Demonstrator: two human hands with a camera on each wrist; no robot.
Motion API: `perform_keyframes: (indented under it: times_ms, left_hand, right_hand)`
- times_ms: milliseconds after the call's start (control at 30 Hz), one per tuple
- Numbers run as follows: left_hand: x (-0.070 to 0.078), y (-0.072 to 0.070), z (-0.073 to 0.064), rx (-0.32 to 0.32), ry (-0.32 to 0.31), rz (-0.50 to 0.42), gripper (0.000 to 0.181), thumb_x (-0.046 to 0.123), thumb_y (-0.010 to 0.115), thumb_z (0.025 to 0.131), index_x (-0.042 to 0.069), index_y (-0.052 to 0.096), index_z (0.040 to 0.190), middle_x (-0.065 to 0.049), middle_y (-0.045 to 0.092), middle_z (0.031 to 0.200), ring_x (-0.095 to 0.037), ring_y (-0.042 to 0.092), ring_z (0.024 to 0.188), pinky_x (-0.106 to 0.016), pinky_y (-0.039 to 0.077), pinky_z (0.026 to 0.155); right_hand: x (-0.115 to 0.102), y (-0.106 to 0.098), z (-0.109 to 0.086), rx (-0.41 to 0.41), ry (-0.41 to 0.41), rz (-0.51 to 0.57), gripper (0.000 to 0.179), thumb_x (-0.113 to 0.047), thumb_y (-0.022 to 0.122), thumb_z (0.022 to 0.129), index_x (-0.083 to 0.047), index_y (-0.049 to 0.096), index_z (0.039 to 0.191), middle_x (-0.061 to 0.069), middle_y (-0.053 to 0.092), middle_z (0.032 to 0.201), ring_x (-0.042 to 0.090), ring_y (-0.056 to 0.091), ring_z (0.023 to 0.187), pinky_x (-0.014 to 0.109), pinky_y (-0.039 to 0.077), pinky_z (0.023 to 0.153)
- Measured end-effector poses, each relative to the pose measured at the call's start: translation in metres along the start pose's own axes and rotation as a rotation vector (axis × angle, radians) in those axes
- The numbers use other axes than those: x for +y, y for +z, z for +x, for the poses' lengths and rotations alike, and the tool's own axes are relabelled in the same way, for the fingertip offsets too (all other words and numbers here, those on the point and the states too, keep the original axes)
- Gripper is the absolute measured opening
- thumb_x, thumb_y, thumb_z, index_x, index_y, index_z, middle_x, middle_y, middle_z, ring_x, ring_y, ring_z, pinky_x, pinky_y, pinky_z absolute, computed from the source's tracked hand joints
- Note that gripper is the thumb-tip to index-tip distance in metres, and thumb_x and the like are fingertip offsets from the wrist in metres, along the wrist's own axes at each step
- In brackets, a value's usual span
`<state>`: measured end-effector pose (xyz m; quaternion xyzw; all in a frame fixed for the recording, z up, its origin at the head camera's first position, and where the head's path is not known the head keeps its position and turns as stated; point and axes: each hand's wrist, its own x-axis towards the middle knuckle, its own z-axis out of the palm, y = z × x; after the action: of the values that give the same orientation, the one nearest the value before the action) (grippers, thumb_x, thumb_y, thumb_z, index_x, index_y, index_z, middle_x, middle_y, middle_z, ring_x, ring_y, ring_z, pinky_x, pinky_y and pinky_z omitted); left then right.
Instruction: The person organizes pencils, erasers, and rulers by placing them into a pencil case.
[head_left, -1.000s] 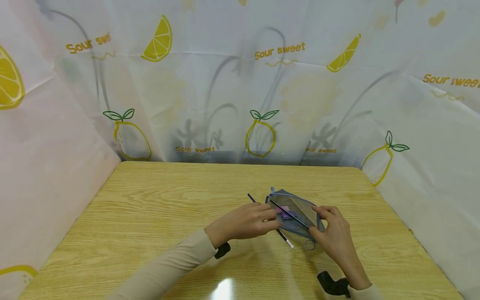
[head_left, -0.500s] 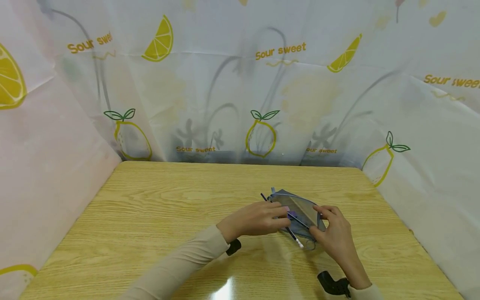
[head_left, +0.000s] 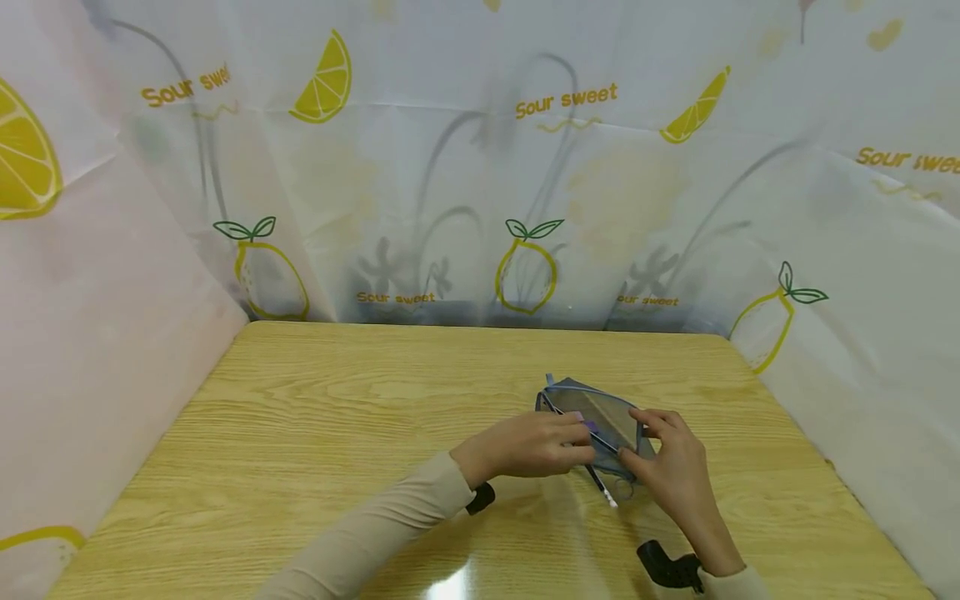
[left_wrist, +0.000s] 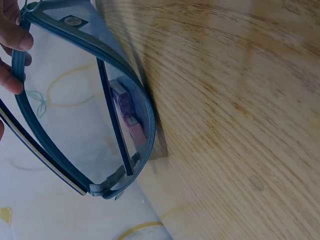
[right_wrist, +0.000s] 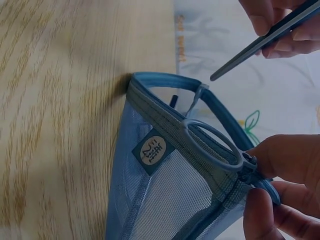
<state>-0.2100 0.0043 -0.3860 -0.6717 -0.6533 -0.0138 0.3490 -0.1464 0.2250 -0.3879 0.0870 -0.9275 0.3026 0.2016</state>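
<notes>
My left hand [head_left: 536,444] pinches a dark pencil [right_wrist: 265,45] with a white end, held slanting beside the mouth of a blue mesh zip pouch [right_wrist: 155,185]. My right hand [head_left: 671,458] grips the pouch's zippered edge at the zip end, near a ring pull [right_wrist: 212,145], and the mouth gapes wide. Through the opening in the left wrist view, another dark pencil [left_wrist: 114,115] lies inside, along with a purple block [left_wrist: 121,99] and a pink block [left_wrist: 135,130]. In the head view, the left fingers cover part of the pouch and its contents.
Pouch and hands are over a wooden table [head_left: 337,400], right of its middle. White sheeting [head_left: 435,167] with lemon prints stands behind and at both sides. Dark wrist mounts [head_left: 663,567] stick out below the sleeves.
My left hand has moved right with the pencil, from left of the pouch to overlapping its near left side. The right hand keeps its grip on the pouch edge with little movement.
</notes>
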Motion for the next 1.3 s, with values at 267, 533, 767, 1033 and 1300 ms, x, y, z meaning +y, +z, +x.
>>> perform_keyframes:
  times_ms: [267,533,767,1033,1300]
  left_hand:
    - [0.003,0.004,0.005,-0.035,0.026,-0.017,0.012,0.007,0.055,0.098,0.013,0.066,0.1,0.002,0.061,0.097,-0.006,0.054,0.08,-0.016,0.044,0.075]
    - [0.003,0.015,0.01,-0.029,0.008,-0.067,0.015,0.009,0.052,0.101,0.013,0.066,0.103,0.002,0.061,0.096,-0.006,0.054,0.083,-0.016,0.043,0.074]
    - [0.0,0.022,0.01,-0.054,-0.053,-0.077,0.011,0.01,0.054,0.1,0.012,0.065,0.102,0.002,0.061,0.094,-0.008,0.054,0.079,-0.018,0.042,0.07]
    - [-0.001,0.028,0.01,-0.057,-0.121,-0.117,0.009,0.01,0.059,0.098,0.013,0.065,0.104,0.001,0.061,0.095,-0.008,0.057,0.081,-0.018,0.043,0.065]
    - [-0.003,0.033,0.014,-0.087,-0.186,-0.058,0.007,0.009,0.06,0.096,0.013,0.064,0.1,0.001,0.06,0.094,-0.008,0.057,0.079,-0.019,0.044,0.062]
  right_hand:
    - [0.0,0.0,0.0,-0.013,0.003,-0.008,0.051,0.0,0.082,0.072,0.007,0.064,0.119,0.022,0.057,0.111,0.037,0.062,0.09,0.051,0.052,0.069]
    - [0.0,-0.001,-0.001,-0.026,0.004,-0.016,0.052,0.0,0.082,0.072,0.007,0.064,0.12,0.022,0.057,0.112,0.036,0.062,0.09,0.049,0.051,0.066]
    - [-0.001,-0.002,-0.002,-0.041,0.006,-0.013,0.051,0.001,0.082,0.072,0.007,0.064,0.12,0.022,0.057,0.113,0.035,0.062,0.089,0.049,0.051,0.068]
    - [0.002,-0.001,-0.003,-0.033,-0.029,-0.01,0.053,0.004,0.082,0.07,0.008,0.064,0.119,0.022,0.057,0.113,0.034,0.062,0.088,0.046,0.051,0.066]
    - [0.003,-0.001,-0.004,-0.03,-0.061,-0.021,0.058,0.007,0.084,0.064,0.008,0.064,0.118,0.022,0.056,0.112,0.035,0.063,0.088,0.051,0.051,0.07]
